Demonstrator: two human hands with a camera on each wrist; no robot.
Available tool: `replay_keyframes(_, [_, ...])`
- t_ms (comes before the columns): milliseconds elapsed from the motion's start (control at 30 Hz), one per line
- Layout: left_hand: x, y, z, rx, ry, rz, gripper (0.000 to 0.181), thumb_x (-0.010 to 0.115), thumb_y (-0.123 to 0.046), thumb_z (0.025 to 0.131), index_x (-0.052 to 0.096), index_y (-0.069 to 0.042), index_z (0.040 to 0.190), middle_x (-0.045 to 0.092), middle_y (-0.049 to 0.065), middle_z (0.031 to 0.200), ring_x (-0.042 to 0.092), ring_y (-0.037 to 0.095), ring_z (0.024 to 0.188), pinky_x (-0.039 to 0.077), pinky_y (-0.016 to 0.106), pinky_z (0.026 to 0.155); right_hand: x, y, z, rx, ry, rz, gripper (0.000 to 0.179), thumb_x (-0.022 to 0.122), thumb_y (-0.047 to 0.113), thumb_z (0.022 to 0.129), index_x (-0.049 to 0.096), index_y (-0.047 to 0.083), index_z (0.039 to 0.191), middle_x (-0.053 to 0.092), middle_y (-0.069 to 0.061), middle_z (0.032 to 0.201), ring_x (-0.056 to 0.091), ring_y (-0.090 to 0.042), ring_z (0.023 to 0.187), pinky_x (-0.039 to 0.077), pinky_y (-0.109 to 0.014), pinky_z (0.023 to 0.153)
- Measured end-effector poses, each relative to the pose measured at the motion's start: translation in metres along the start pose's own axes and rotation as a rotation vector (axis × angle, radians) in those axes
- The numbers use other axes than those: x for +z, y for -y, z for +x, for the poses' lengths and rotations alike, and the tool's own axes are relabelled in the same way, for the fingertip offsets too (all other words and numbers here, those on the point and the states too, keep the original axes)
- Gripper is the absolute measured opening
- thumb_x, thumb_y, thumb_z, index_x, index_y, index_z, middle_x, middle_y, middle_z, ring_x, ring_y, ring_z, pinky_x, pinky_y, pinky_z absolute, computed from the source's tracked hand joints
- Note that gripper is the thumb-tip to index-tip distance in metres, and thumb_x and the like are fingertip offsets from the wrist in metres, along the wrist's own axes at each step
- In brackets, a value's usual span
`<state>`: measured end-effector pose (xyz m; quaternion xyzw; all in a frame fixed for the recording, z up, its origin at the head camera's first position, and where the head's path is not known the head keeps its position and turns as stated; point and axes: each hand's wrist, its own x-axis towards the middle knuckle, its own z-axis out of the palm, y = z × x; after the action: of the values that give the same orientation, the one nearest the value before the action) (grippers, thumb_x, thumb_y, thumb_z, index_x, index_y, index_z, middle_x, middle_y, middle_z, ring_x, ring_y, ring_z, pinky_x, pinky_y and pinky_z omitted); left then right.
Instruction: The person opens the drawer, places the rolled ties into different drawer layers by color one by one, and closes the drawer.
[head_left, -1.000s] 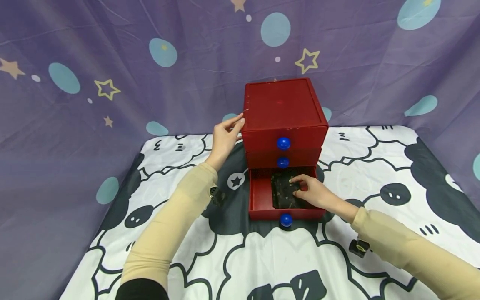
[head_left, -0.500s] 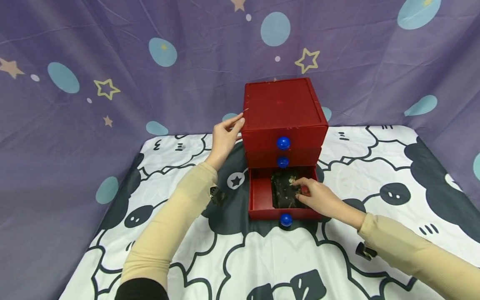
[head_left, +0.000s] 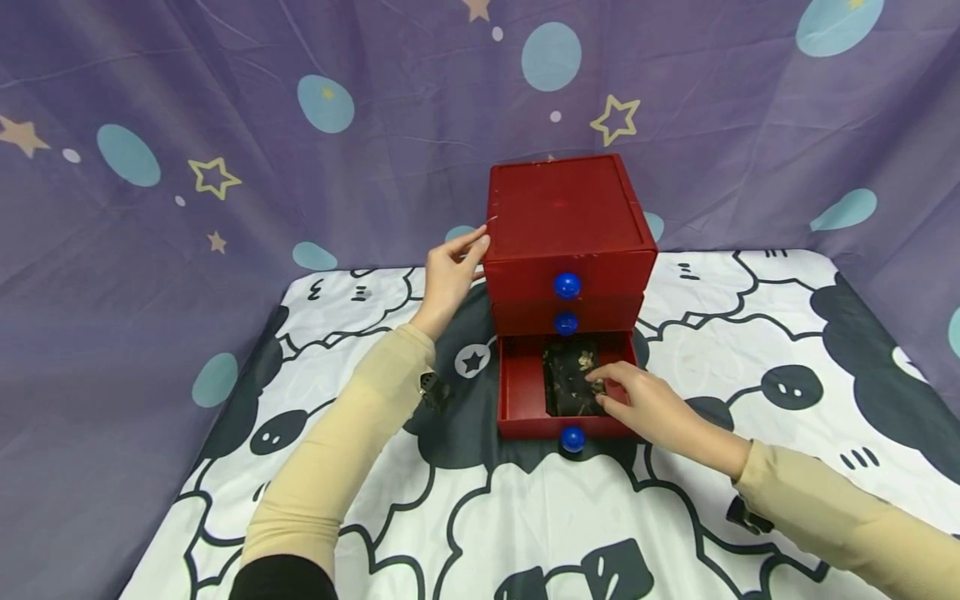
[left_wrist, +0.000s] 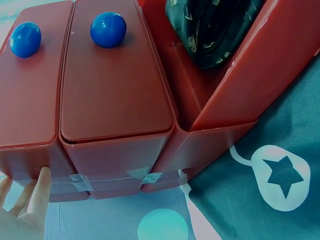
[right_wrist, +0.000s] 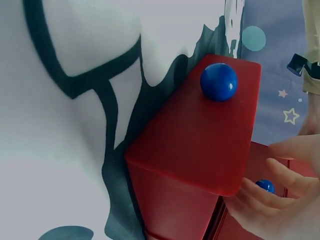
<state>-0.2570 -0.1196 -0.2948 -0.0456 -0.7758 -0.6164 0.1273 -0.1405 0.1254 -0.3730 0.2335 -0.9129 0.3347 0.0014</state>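
A red drawer cabinet has its bottom drawer pulled out. Inside the drawer's right part lies a dark cloth item with a gold flower pattern; it looks folded in the left wrist view. My right hand is over the drawer's right side, thumb and fingers apart, fingertips at the cloth's right edge and nothing between them. My left hand rests against the cabinet's upper left side with straight fingers. A blue round knob sits on the drawer front.
Two closed drawers with blue knobs are above the pulled-out one. The cabinet stands on a white and dark-grey cartoon-print cloth. Behind it hangs a purple curtain with stars and teal spots.
My right hand has drawn back to the right and toward me, uncovering more of the gold-patterned cloth item. My left hand stays in place on the cabinet.
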Motion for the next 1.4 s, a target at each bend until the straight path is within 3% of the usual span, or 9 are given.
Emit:
replay_keyframes(267, [0.000,0.000,0.000,-0.001,0.009,0.014,0.031,0.057,-0.019,0.087,0.060,-0.009,0.117,0.062,0.014,0.103,0.060,0.020,0.089,0.055,0.030,0.070,0.000,0.000,-0.012,-0.128,-0.056,-0.036,0.026,0.068,0.006,0.077,0.063,0.008,0.102,0.060,-0.006,0.100,0.058,-0.022,0.088,0.052,-0.040,0.077])
replay_keyframes(433, [0.000,0.001,0.000,-0.006,0.006,0.009,0.031,0.057,-0.019,0.088,0.060,-0.009,0.116,0.062,0.015,0.103,0.060,0.020,0.088,0.055,0.033,0.072,0.000,0.001,-0.018,-0.178,-0.082,-0.053,0.024,0.070,0.008,0.075,0.065,0.009,0.098,0.059,-0.003,0.099,0.058,-0.020,0.086,0.054,-0.036,0.074])
replay_keyframes(633, [0.000,0.001,0.000,-0.008,0.000,-0.001,0.031,0.057,-0.019,0.087,0.060,-0.008,0.116,0.062,0.015,0.102,0.061,0.021,0.087,0.055,0.025,0.067,0.003,0.001,-0.025,-0.277,-0.150,-0.082,0.025,0.074,0.009,0.070,0.066,0.009,0.094,0.058,0.000,0.094,0.058,-0.015,0.081,0.055,-0.030,0.068])
replay_keyframes(767, [0.000,0.000,-0.001,-0.004,0.002,-0.003,0.031,0.057,-0.019,0.087,0.060,-0.008,0.116,0.062,0.015,0.102,0.061,0.022,0.088,0.055,0.030,0.070,0.005,0.000,-0.028,-0.346,-0.191,-0.086,0.024,0.075,0.012,0.069,0.067,0.009,0.092,0.058,0.002,0.091,0.058,-0.013,0.078,0.055,-0.027,0.066])
replay_keyframes(867, [0.000,0.000,-0.001,-0.004,0.003,-0.002,0.031,0.057,-0.018,0.087,0.060,-0.008,0.116,0.062,0.015,0.102,0.060,0.022,0.089,0.054,0.035,0.073,0.008,-0.001,-0.029,-0.401,-0.210,-0.083,0.024,0.066,0.029,0.079,0.066,0.009,0.093,0.059,0.004,0.091,0.058,-0.010,0.079,0.054,-0.024,0.066])
replay_keyframes(1000, [0.000,0.001,-0.001,-0.002,0.002,-0.005,0.031,0.057,-0.018,0.087,0.060,-0.008,0.116,0.062,0.015,0.102,0.061,0.023,0.088,0.054,0.038,0.073,0.011,0.000,-0.031,-0.463,-0.233,-0.074,0.038,0.047,0.042,0.087,0.066,0.010,0.094,0.058,0.005,0.091,0.057,-0.008,0.080,0.052,-0.020,0.067])
replay_keyframes(1167, [0.000,0.002,0.000,0.001,0.004,0.008,0.031,0.057,-0.019,0.087,0.060,-0.009,0.116,0.062,0.014,0.102,0.061,0.021,0.088,0.055,0.032,0.070,0.016,0.001,-0.033,-0.494,-0.245,-0.055,0.023,0.066,0.027,0.080,0.066,0.009,0.094,0.057,0.004,0.090,0.058,-0.010,0.077,0.051,-0.017,0.068])
replay_keyframes(1300, [-0.001,-0.002,-0.002,-0.001,0.011,-0.001,0.031,0.057,-0.019,0.088,0.060,-0.008,0.116,0.061,0.015,0.103,0.061,0.022,0.089,0.055,0.029,0.070,0.022,0.001,-0.034,-0.480,-0.254,-0.069,0.027,0.076,0.015,0.069,0.066,0.010,0.093,0.057,0.005,0.088,0.058,-0.008,0.076,0.050,-0.016,0.066])
replay_keyframes(1400, [-0.001,-0.002,-0.002,-0.001,0.016,-0.010,0.031,0.056,-0.019,0.088,0.059,-0.008,0.117,0.061,0.016,0.103,0.060,0.023,0.089,0.054,0.033,0.073,0.025,0.001,-0.035,-0.480,-0.270,-0.066,0.033,0.078,0.008,0.062,0.066,0.010,0.092,0.058,0.005,0.088,0.058,-0.009,0.074,0.050,-0.015,0.064])
